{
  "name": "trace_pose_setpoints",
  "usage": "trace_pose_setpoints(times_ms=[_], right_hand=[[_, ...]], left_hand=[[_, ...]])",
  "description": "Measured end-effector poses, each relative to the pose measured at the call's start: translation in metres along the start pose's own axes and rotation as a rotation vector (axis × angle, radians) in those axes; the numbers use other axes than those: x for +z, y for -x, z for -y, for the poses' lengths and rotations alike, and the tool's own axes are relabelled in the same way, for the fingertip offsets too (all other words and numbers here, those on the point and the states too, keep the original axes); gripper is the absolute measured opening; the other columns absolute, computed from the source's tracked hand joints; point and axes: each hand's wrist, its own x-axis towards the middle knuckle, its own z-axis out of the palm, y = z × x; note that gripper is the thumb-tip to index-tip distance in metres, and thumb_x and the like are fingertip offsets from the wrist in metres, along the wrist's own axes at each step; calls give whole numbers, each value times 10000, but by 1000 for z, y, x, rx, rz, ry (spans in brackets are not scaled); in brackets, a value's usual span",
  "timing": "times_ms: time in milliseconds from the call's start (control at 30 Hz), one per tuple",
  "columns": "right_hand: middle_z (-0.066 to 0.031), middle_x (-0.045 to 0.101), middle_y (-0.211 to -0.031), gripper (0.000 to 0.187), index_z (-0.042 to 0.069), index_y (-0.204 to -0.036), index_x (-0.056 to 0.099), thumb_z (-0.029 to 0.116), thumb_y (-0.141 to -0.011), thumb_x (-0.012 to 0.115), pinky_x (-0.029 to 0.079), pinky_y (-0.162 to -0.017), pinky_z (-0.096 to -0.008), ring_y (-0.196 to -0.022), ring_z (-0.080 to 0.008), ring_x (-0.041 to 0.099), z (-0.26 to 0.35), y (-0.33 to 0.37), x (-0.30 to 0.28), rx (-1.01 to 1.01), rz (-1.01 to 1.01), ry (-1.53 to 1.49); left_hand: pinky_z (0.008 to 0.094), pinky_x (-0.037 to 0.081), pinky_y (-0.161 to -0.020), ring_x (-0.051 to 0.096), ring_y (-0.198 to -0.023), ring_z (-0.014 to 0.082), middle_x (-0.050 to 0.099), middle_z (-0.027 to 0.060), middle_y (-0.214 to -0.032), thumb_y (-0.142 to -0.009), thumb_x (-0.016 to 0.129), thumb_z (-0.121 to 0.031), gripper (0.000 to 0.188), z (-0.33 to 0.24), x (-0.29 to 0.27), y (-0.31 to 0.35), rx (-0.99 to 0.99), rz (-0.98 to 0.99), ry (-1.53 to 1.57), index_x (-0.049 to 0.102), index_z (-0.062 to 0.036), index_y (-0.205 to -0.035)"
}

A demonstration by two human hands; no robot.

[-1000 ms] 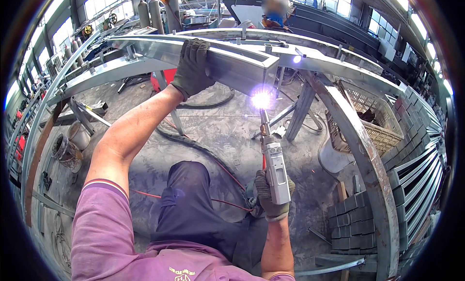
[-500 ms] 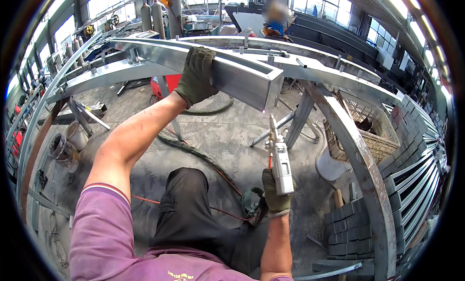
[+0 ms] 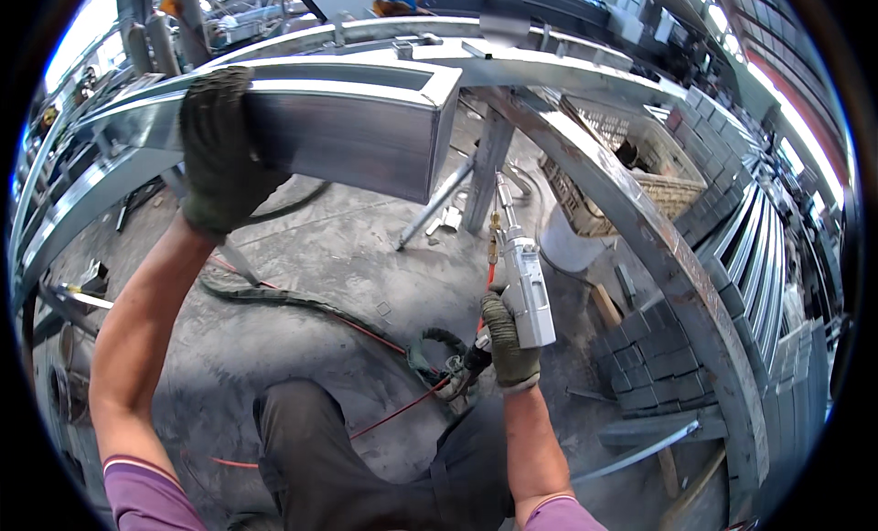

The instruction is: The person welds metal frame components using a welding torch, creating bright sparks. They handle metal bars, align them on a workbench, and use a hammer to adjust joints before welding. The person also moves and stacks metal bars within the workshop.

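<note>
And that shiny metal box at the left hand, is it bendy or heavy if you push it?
The metal box would probably feel stiff: its sides look straight and flat. It may be light for its size, because it looks hollow on top. Those flat sides likely stop it rolling.

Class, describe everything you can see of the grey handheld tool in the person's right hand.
The handheld tool has a boxy, pale grey body and a slim, metallic-looking nozzle at its front. A brass-coloured fitting sits along its left side, with an orange-red hose running down from it. The nozzle points forward and slightly left. The gloved right hand grips the rear part, partly hiding it. No glow shows at the tip, which appears apart from the hollow metal beam.
</note>
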Motion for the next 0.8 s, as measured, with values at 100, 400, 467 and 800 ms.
trace_pose_setpoints(times_ms=[100,400,467,800], right_hand=[[-5,665,-1029,237,46,-1195,699,135,-991,781,532,-810,-318,-915,-119,610,2,-14,13,95,-19,25],[-6,663,-1038,255,60,-1164,704,218,-991,804,535,-854,-337,-925,-149,596,109,-39,9,272,-221,326],[7,670,-1023,256,63,-1131,715,216,-966,836,530,-821,-324,-904,-135,601,128,-40,1,408,-274,284],[15,632,-894,343,84,-1213,697,284,-961,818,498,-635,-302,-740,-108,583,325,-57,-62,593,-616,228]], left_hand=[[556,432,-1156,572,-1295,452,577,256,-1391,-871,851,-281,776,12,-16,-5,33,65,-18,496,73,-1462],[524,454,-985,613,-1029,376,622,153,-1085,-726,943,-369,707,58,-47,-76,29,653,470,608,-42,-1256],[503,462,-927,608,-987,361,620,120,-1019,-692,949,-337,592,67,-38,-87,-3,831,636,629,-81,-1119],[521,457,-977,621,-1121,360,680,136,-1118,-819,825,-326,376,68,-23,-132,-32,1415,644,663,-111,-1082]])
